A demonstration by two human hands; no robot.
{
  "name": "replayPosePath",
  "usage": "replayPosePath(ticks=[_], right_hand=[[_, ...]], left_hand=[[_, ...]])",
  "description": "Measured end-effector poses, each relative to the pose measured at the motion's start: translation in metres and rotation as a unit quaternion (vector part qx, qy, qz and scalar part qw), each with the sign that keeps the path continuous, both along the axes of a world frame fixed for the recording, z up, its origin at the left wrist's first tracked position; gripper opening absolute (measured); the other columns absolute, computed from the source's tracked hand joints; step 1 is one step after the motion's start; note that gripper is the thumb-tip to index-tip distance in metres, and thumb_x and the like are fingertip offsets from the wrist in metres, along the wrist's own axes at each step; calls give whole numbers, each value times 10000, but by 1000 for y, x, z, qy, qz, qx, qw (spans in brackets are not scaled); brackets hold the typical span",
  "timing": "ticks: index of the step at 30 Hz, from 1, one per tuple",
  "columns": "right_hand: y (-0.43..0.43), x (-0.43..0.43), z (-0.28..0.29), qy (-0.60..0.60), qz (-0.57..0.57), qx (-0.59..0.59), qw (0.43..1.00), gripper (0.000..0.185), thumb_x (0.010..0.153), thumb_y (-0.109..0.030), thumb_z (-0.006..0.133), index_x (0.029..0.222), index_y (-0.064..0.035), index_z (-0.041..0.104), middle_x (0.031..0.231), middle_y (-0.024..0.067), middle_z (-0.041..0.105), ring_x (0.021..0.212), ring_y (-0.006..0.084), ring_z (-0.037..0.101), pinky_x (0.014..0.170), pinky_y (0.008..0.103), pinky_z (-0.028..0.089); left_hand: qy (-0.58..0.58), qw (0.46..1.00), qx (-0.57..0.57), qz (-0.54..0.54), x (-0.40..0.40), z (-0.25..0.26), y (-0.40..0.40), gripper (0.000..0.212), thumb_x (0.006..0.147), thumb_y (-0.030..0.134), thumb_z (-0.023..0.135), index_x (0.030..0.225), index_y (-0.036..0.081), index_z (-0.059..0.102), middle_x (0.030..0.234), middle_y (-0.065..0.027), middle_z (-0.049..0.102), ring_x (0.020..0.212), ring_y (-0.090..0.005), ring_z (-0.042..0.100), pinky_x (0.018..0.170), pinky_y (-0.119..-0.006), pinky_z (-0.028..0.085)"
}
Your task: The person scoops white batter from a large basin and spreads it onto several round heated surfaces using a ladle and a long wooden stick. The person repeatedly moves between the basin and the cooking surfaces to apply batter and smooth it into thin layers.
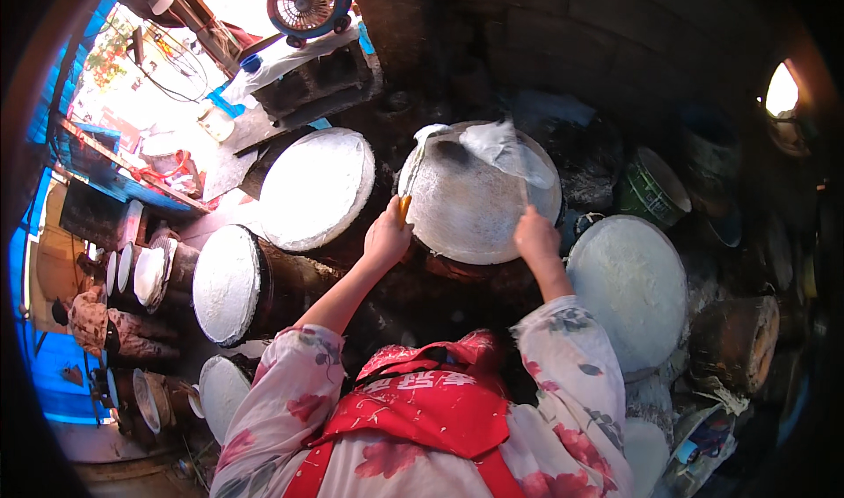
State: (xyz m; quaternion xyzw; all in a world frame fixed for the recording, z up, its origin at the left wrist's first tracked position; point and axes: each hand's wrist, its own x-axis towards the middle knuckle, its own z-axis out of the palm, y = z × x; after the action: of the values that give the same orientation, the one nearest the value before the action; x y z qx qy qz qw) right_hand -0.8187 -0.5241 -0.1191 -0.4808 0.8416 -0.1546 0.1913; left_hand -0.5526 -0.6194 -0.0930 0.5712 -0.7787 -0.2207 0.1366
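My left hand [387, 233] grips the yellowish handle [404, 209] of a long, thin tool, whose far end bears a soft white mass at the rim of a round pan. The pan [461, 201], before me, has a thin, whitish, speckled layer over its surface. My right hand [537, 237] is closed on a thin stick at the pan's near right edge; the stick is blurred. Near the stick's upper part, a white, wet-looking sheet or mass [494, 145] hangs over the pan's far side, also blurred. Whether it hangs from the stick I cannot tell.
White-topped round vessels stand at the left [318, 189], lower left [227, 285] and right [628, 293]. A green metal bucket [653, 188] is at the right. A fan [303, 3] stands on a ledge at the upper left. A person [99, 320] is at the far left.
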Motion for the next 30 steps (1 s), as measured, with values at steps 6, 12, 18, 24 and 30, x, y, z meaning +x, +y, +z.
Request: replayPosePath(ticks=[6, 12, 18, 24, 30], right_hand=[[-12, 30, -9, 43, 112, 50, 992, 330, 849, -136, 459, 1127, 26, 537, 922, 244, 666, 906, 371, 655, 794, 447, 512], [-18, -23, -11, 45, 47, 6, 998, 239, 868, -137, 447, 1047, -12, 545, 910, 248, 658, 889, 390, 645, 804, 470, 494], [-18, 11, -4, 100, 195, 13, 976, 372, 834, -103, 456, 1181, 20, 504, 854, 216, 675, 820, 360, 670, 744, 462, 519], [-44, -45, -23, 107, 172, 22, 979, 216, 852, -121, 452, 1013, -19, 556, 878, 225, 670, 838, 364, 665, 756, 463, 511], [-9, -16, 6, 99, 251, -12, 963, 177, 830, -109, 468, 961, -30, 556, 802, 229, 662, 797, 391, 655, 728, 475, 509]], left_hand=[[42, 998, 52, 17, 27, 7, 24, 639, 795, 223, 673, 1356, 74, 406, 1117, -233, 615, 1028, -365, 606, 868, -385, 481], [94, 989, 98, 50, 62, 18, 48, 614, 803, 222, 676, 1341, 69, 423, 1106, -225, 618, 1044, -354, 601, 880, -386, 470], [216, 949, 205, 105, 86, 22, 70, 554, 835, 155, 666, 1339, 75, 450, 826, -16, 565, 634, -76, 494, 607, -231, 439], [330, 886, 285, 157, 94, 44, 86, 529, 884, 109, 613, 1371, 105, 406, 645, 38, 443, 445, -44, 395, 404, -207, 316], [364, 863, 293, 192, 123, 42, 112, 526, 894, 98, 596, 1377, 112, 389, 638, 37, 432, 437, -54, 404, 394, -204, 320]])
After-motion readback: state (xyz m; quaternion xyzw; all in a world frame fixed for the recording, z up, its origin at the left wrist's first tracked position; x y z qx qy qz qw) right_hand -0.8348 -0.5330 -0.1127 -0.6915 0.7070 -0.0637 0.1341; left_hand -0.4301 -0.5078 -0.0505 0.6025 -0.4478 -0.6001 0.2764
